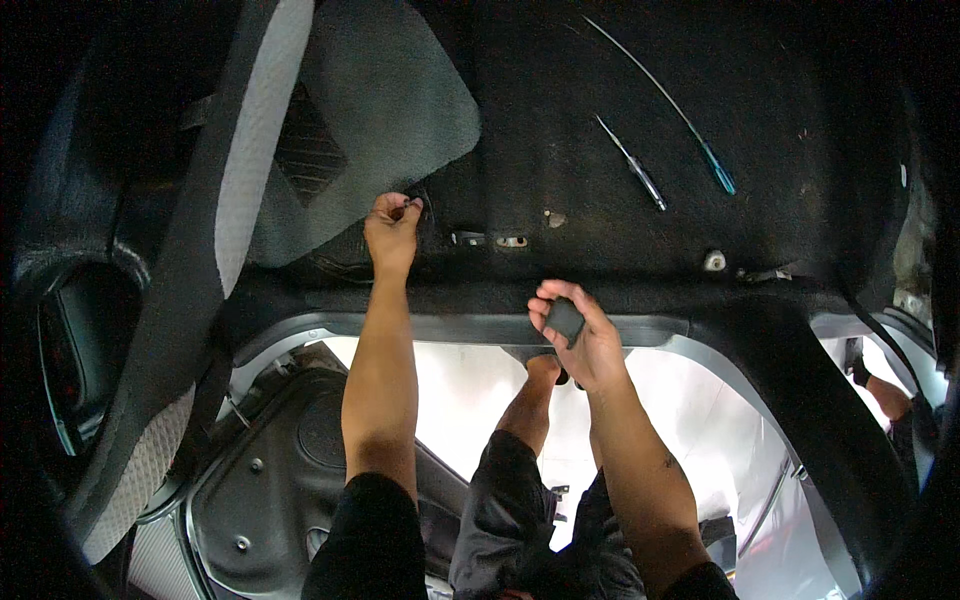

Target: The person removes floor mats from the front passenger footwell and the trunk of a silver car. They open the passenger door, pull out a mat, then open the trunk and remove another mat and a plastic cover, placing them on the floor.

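My left hand (391,238) reaches to the dark floor carpet beside the edge of a grey mat (410,110). Thumb and fingers are pinched together there, and what they hold is too small to make out. Nearer the door sill, my right hand (590,345) is raised with its fingers curled round a dark grey rounded piece (565,319), whose kind I cannot tell. On the carpet ahead lie a screwdriver-like tool (632,165) with a pointed tip and a long thin rod tool with a teal handle (718,170).
Metal brackets (512,241) and a pale round fitting (714,260) sit on the carpet near the door sill (480,325). A grey-edged seat (262,130) rises at left. The door panel (265,490) is at lower left, a dark pillar (800,410) at right.
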`<state>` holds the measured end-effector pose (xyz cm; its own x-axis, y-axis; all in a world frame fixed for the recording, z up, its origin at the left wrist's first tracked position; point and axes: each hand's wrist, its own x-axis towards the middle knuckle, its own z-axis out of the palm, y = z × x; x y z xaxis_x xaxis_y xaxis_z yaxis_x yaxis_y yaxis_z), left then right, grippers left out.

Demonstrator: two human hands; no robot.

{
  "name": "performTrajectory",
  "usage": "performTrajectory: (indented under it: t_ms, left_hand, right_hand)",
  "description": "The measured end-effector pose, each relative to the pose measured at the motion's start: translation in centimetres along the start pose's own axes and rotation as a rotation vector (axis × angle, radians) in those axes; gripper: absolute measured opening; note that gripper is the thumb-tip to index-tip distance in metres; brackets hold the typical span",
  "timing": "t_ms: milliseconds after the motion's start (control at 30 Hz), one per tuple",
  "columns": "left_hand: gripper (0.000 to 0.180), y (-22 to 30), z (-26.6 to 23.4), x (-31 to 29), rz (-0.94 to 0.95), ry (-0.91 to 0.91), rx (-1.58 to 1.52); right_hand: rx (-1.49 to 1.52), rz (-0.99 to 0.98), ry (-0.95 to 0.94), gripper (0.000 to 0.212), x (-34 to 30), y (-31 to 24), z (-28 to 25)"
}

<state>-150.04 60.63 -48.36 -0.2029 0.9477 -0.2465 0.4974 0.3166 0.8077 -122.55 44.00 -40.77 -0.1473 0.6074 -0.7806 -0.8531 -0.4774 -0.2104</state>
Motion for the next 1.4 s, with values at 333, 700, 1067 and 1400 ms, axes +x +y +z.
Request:
performTrajectory:
  t_ms: [333,700,1067,1400]
  left_hand:
    - [0.018,17.1,1.2,-15.4,0.112,-0.542,-0.039]
    - [0.022,14.6,2.2,-16.3,0.352,-0.316,0.359]
    - [0.029,11.7,0.2,-13.4,0.078,-0.146,0.158]
    - [0.055,1.9,4.9,4.4,-0.827,0.199,-0.789]
  right_hand:
    - [0.16,0.069,-0.15,0.049,1.3,-1.3,2.0]
    - [0.175,0.062,-0.218,0.029,0.7,0.2,1.1]
    - [0.073,0.01,-0.157,0.036,0.1,-1.9,-0.5]
    - [0.006,-0.041,-0.096,0.021,-4.3,-1.4,-4.6]
